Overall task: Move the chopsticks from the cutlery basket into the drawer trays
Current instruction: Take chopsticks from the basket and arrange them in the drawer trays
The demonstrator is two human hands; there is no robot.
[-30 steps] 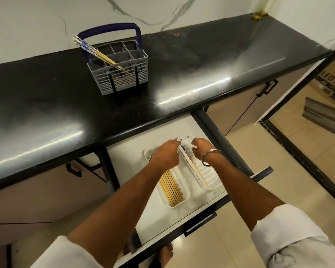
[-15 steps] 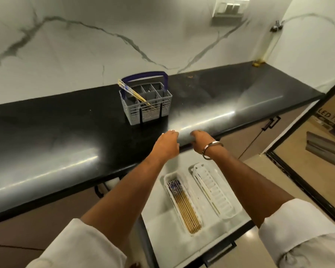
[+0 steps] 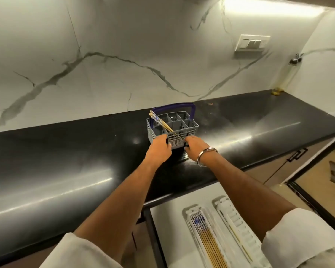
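Head view: cutlery basket (image 3: 174, 130) on black worktop (image 3: 66, 151). Left hand (image 3: 160, 147) at basket's front left corner, right hand (image 3: 195, 147) at front right; fingers curled against mesh front, grip or mere touch cannot tell. Chopsticks (image 3: 161, 122) lean just beyond left fingers, tips up-left, untouched. Below wrists, open drawer (image 3: 166, 219): left tray (image 3: 186, 211) holds chopsticks, right tray (image 3: 223, 202) beside it.

Both hands (image 3: 159, 147) (image 3: 195, 147) at cutlery basket (image 3: 174, 128) front; chopsticks (image 3: 161, 122) inside.
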